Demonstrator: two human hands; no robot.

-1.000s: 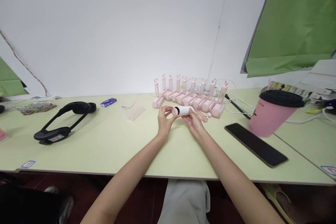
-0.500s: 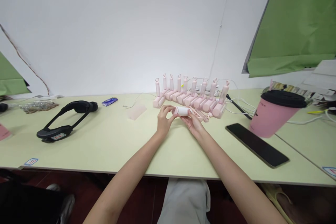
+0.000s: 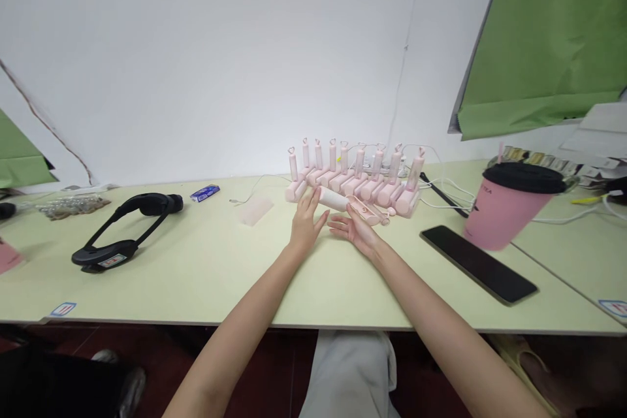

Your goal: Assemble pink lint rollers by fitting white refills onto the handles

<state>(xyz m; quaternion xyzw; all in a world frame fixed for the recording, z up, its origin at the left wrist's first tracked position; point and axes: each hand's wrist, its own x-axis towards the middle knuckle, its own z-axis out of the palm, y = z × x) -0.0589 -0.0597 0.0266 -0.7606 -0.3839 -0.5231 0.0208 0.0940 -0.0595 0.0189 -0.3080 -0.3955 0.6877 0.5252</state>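
A white cylinder with a pink left end (image 3: pixel 333 200) lies slightly tilted just beyond my hands. My left hand (image 3: pixel 304 222) rests its straightened fingertips against the left end, thumb held apart. Below and to the right, my right hand (image 3: pixel 360 233) has its fingers spread toward the left, its thumb close to the cylinder's right end. A pink open part (image 3: pixel 366 210) with a small loop extends from that end. Close behind stand several pale pink tubes with heart-shaped tops (image 3: pixel 360 160), above a row of pink cylinders (image 3: pixel 353 186).
A black phone (image 3: pixel 477 264) and a pink lidded cup (image 3: pixel 512 209) stand right, near white cables (image 3: pixel 568 220). Left are a black headset (image 3: pixel 125 232), a small blue packet (image 3: pixel 204 193) and a translucent pink sheet (image 3: pixel 255 211). The table edge (image 3: pixel 343 327) runs in front.
Both hands have loosened their grip and straightened their fingers. The white cylinder has shifted back and left, and now slants instead of lying level across the view.
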